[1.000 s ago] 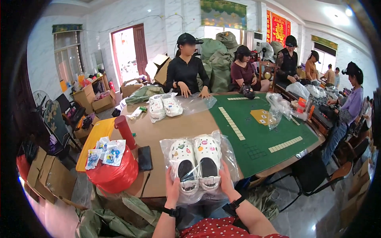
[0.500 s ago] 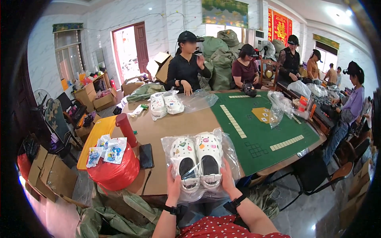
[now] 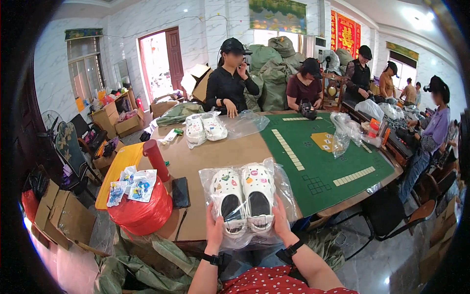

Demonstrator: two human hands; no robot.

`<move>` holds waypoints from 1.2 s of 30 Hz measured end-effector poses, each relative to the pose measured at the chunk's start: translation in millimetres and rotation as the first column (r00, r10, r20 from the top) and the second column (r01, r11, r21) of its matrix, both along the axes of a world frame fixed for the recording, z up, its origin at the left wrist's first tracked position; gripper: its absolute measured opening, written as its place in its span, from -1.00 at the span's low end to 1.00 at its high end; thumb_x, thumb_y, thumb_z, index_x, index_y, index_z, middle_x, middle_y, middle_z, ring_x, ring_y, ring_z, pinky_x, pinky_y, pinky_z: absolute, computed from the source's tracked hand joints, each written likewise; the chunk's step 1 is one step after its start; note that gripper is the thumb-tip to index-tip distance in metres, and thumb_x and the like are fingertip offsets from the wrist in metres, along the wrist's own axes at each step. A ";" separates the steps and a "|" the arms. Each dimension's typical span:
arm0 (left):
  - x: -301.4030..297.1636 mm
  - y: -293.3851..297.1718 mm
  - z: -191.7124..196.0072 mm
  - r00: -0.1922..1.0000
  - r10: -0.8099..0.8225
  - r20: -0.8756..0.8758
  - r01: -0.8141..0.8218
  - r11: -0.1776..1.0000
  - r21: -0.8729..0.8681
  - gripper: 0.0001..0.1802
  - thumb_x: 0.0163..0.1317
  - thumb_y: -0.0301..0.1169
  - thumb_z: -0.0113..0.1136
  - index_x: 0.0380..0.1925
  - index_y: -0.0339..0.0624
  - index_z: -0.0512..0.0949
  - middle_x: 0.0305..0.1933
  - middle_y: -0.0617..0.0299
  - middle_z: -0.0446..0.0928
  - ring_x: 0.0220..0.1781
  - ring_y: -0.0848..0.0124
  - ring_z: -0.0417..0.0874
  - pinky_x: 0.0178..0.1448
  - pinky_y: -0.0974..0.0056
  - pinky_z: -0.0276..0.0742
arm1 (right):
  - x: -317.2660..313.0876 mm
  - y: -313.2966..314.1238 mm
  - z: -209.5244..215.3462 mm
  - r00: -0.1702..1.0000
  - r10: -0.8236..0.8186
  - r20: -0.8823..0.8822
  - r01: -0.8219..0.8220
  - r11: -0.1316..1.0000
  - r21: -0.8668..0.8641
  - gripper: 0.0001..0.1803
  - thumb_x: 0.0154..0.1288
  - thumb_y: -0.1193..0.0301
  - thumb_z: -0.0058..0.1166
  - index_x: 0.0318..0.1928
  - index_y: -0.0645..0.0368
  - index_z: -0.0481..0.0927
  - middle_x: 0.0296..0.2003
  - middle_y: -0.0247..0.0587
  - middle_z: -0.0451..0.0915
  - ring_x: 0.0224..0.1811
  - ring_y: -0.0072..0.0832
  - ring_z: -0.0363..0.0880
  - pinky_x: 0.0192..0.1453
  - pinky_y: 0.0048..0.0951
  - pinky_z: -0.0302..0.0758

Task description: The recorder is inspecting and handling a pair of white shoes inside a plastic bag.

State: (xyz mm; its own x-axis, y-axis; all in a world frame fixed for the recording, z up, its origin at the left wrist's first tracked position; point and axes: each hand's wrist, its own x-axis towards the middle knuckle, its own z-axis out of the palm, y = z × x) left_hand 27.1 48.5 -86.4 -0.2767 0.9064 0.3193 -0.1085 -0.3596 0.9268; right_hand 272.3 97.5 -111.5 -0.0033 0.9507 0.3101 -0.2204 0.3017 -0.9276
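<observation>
A pair of white clogs (image 3: 243, 188) with colourful charms and dark insoles lies side by side inside a clear plastic bag (image 3: 289, 196), at the near edge of the table. My left hand (image 3: 214, 228) grips the bagged pair along its left side. On the right side my right hand (image 3: 281, 219) presses against it, fingers partly behind the plastic. Both wrists wear black bands. Farther back on the table rests another bagged pair of white clogs (image 3: 205, 128), next to a co-worker in black.
Left of me are a red twine roll (image 3: 139, 210) with small blue-and-white packets (image 3: 142, 185) on top, a dark phone (image 3: 180, 192), a red flask (image 3: 155, 160) and a yellow board (image 3: 117, 171). A green game mat (image 3: 318, 166) covers the table's right. Several co-workers stand or sit beyond.
My hands and the bagged clogs stay in nearly the same place. Across the table, the co-worker in black brings a raised hand closer to the head.
</observation>
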 end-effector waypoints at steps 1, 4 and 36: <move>-0.3 0.6 -1.7 1.000 0.012 -0.002 -0.012 1.000 0.005 -0.26 0.27 -0.59 -0.06 0.50 -0.34 0.09 0.49 -0.05 0.21 0.51 0.20 0.24 0.57 0.17 0.10 | -0.4 -1.5 2.6 1.000 -0.006 0.019 0.006 1.000 -0.003 -0.29 0.49 0.30 -0.08 0.53 0.33 0.09 0.51 -0.01 0.15 0.56 -0.28 0.04 0.61 -0.33 -0.07; -1.9 2.4 -5.8 1.000 0.024 -0.001 -0.024 1.000 0.004 -0.25 0.27 -0.59 -0.05 0.50 -0.34 0.10 0.49 -0.05 0.21 0.52 0.20 0.23 0.58 0.17 0.08 | -1.6 -5.2 10.8 0.999 -0.007 0.040 0.007 1.000 -0.020 -0.29 0.49 0.30 -0.07 0.53 0.33 0.08 0.51 -0.02 0.14 0.56 -0.28 0.04 0.61 -0.33 -0.07; -3.0 5.8 -11.8 1.000 0.019 -0.011 -0.019 1.000 0.017 -0.25 0.24 -0.60 -0.05 0.49 -0.38 0.10 0.52 -0.08 0.16 0.57 0.18 0.15 0.61 0.16 0.00 | -1.1 -1.7 5.8 0.997 -0.040 0.070 0.038 0.999 0.028 -0.17 0.47 0.04 -0.07 0.53 0.33 0.10 0.48 -0.02 0.20 0.53 -0.29 0.12 0.59 -0.34 -0.02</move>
State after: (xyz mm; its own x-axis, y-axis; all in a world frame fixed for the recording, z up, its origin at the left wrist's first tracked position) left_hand 24.1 54.3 -98.2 -0.2901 0.8955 0.3374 -0.0913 -0.3769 0.9217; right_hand 271.2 95.8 -105.7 0.0111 0.9418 0.3359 -0.1419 0.3340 -0.9318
